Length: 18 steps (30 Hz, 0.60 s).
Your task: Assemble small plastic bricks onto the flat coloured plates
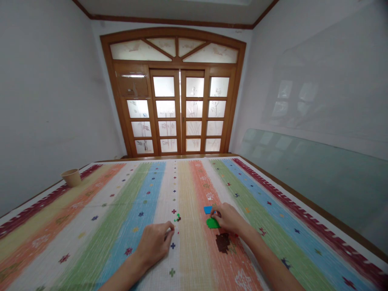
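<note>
My left hand (156, 242) rests on the striped cloth with its fingers curled together; a small white thing shows at its fingertips, too small to name. Just beyond those fingertips lie several tiny green and dark pieces (177, 218). To the right, my right hand (226, 218) has its thumb and forefinger pinched at the edge of a green patch (212, 223); whatever is between the fingertips is hidden. A blue piece (207, 209) lies just beyond the green one, partly beside the fingers. Nearer to me is a dark brown patch (223, 243), below my right hand.
A tan cup (71, 178) stands at the table's far left edge. The striped cloth (188, 194) covers the table. Wooden doors with glass panes (178, 113) stand beyond it, and a pale green glass panel (315, 173) leans along the right wall.
</note>
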Available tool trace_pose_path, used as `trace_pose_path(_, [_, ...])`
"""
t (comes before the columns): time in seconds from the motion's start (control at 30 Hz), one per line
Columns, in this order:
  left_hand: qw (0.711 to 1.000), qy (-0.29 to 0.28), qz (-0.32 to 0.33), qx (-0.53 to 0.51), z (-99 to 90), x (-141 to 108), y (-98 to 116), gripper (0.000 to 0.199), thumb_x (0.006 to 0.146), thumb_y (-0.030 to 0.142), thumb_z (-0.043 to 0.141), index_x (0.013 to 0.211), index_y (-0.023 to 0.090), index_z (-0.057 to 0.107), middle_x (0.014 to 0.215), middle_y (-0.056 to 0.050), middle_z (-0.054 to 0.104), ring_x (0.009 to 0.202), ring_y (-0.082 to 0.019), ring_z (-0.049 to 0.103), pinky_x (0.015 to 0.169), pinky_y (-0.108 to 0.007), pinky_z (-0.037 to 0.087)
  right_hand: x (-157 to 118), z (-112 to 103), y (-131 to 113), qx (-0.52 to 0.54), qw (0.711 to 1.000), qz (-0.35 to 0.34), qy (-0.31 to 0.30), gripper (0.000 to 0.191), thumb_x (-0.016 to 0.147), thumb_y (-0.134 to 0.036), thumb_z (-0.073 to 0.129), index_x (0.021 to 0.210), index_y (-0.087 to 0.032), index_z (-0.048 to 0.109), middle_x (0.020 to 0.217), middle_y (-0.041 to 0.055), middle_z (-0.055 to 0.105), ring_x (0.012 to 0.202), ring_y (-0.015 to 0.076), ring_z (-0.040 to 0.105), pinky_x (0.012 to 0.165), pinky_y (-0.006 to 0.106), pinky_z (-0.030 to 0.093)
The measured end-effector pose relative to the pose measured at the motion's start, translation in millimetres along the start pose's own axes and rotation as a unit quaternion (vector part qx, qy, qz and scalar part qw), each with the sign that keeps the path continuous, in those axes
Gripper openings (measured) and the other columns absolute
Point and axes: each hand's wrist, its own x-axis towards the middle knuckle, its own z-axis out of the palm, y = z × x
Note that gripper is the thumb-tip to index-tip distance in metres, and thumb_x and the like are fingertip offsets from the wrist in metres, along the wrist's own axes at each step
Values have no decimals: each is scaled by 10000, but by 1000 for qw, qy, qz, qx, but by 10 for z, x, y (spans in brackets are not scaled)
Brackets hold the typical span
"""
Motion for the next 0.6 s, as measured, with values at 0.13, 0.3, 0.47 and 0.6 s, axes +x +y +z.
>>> trace_pose_path(0.13, [1000,-5,-4,3,-16,-4,6,215,894,262,476,916,211,684,678,-30,705,619,-181,656,622,-256,425,4,6,10,0,1000,6,4,203,838,-195,601,921,-230,783,796,69,750,773,211,672,668,267,411])
trace_pose_path(0.3, [1000,-4,-11,2,-28,-10,17,223,888,254,466,925,213,681,662,-30,698,602,-182,645,619,-267,421,14,13,22,9,1000,1,9,197,851,-236,595,924,-238,777,791,59,750,769,207,666,657,265,393])
trace_pose_path(0.47, [1000,-9,-19,7,-33,-8,22,231,871,240,461,936,211,681,669,-36,706,639,-187,659,625,-266,420,8,-1,-3,10,1000,2,20,217,867,-266,575,948,-233,773,788,59,747,746,198,660,662,263,397])
trace_pose_path(0.6, [999,-16,-24,14,-24,-10,6,222,856,224,477,944,218,680,753,-45,734,674,-197,672,639,-275,428,7,1,-12,21,999,-9,23,219,870,-263,572,952,-233,773,800,62,749,757,199,664,676,264,406])
